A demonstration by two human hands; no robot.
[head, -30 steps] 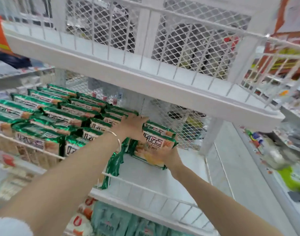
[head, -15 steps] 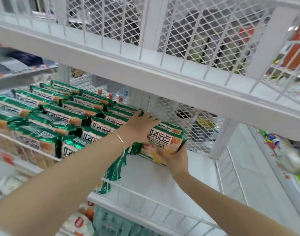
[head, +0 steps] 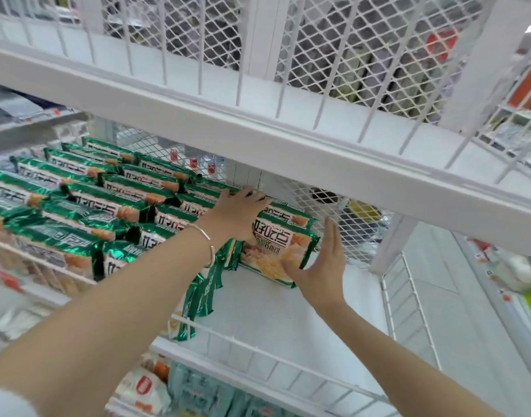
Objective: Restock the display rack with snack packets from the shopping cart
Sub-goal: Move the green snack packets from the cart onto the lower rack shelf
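And the right hand (head: 321, 267) lets go: half a second ago it was cupped under the front of the snack packet (head: 274, 240), now its fingers stand straight and spread, palm turned in just beside the packet's right edge, thumb touching the front corner, pinching nothing. The left hand (head: 238, 216) has slid further in and lies flat on top, fingers straight, pressing down toward the back. So the packet is on the middle shelf (head: 273, 302), at the right-hand end of the green packet rows (head: 107, 206), lying on another packet of the same kind, its front tilted up a little. This one looks as good as placed; what is left is a nudge to square it off, then back for more, the cart itself being out of view. Watch the edges: the upper shelf lip (head: 258, 130) hangs low over both wrists, so the hands should come out low and straight toward the person. The mesh back panel (head: 348, 224) sits close behind the right fingertips. Bare shelf lies open in front and to the right, up to the front wire rail (head: 258, 353) and side rail (head: 405, 296). A few loose packets (head: 204, 293) droop on edge just beside the left forearm, and a careless pull-back could tip them over the rail
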